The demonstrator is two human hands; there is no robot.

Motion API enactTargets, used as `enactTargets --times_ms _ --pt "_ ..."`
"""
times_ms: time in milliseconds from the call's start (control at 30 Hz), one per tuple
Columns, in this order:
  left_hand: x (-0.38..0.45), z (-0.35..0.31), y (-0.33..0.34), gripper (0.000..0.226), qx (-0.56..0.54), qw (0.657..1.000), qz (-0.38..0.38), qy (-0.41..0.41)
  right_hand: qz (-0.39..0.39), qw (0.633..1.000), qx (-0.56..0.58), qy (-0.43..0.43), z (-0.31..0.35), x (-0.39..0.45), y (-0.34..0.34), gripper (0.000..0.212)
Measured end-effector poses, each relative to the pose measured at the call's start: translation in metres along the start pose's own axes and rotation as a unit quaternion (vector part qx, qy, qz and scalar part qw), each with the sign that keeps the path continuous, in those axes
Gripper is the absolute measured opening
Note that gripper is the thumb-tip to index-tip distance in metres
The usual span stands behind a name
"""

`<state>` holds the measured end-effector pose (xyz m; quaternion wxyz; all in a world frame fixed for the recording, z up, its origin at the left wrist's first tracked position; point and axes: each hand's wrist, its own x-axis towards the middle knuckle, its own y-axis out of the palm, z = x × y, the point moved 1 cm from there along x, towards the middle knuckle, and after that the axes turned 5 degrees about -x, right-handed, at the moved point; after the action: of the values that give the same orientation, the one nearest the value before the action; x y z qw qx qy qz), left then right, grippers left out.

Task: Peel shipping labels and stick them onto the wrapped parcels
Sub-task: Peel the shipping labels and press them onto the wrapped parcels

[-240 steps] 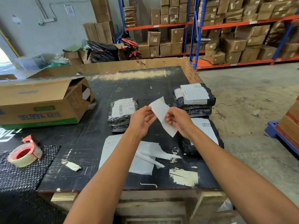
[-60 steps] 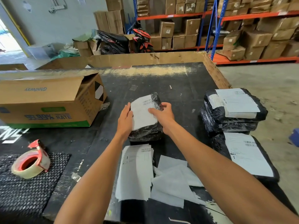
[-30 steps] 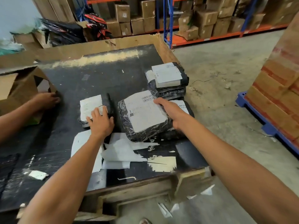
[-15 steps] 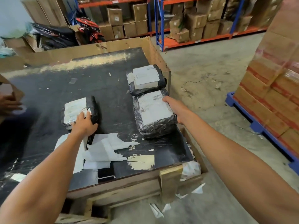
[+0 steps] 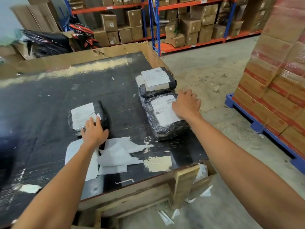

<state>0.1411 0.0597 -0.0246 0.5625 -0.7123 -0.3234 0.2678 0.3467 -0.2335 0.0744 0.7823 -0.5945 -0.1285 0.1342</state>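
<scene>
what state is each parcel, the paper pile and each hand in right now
small black wrapped parcel: flat on table, white label on top, left hand resting on its near end
large black wrapped parcel: labelled, lying at table's right edge
far black wrapped parcel stack: labelled, untouched
loose white backing sheets: crumpled, scattered near front edge
left hand: fingers straight, pressing
right hand: fingers relaxed, on large parcel's far corner, no grip

Right hand (image 5: 185, 104) has let go of the large parcel (image 5: 165, 116); fingers now spread.
</scene>
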Motion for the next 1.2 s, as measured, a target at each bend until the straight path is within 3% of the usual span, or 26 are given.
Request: enactTargets --times_ms 67,167,267,400,533,667,833,1000,1200 --pt "0.0 0.004 -0.006 0.073 -0.014 1.0 0.0 0.012 -0.075 0.995 0.021 -0.061 0.023 -0.009 0.002 0.04" --pt "-0.002 0.013 -0.013 0.066 -0.058 0.998 0.003 0.038 -0.08 0.981 0.126 -0.122 0.064 -0.03 0.017 0.029" --pt "-0.007 0.031 -0.017 0.058 -0.12 0.989 -0.011 0.089 -0.008 0.96 0.203 -0.195 0.109 -0.057 0.046 0.022" --pt "-0.024 0.061 -0.016 0.041 -0.176 0.975 -0.011 0.135 0.19 0.918 0.262 -0.228 0.158 -0.089 0.085 0.016" --pt "-0.04 0.092 -0.018 0.044 -0.162 0.979 -0.01 0.123 0.276 0.902 0.273 -0.188 0.192 -0.101 0.12 0.032" --pt "-0.047 0.116 -0.009 0.039 -0.142 0.984 0.009 0.103 0.278 0.916 0.221 -0.187 0.213 -0.104 0.144 0.052" --pt "-0.053 0.114 0.005 0.037 -0.196 0.977 -0.006 0.087 0.264 0.922 0.239 -0.15 0.226 -0.103 0.156 0.045" --pt "-0.06 0.111 0.011 0.046 -0.245 0.968 -0.017 0.051 0.285 0.911 0.276 -0.109 0.221 -0.096 0.156 0.02" --pt "-0.059 0.113 0.015 0.047 -0.256 0.966 -0.024 0.039 0.267 0.902 0.33 -0.079 0.21 -0.077 0.138 0.031"
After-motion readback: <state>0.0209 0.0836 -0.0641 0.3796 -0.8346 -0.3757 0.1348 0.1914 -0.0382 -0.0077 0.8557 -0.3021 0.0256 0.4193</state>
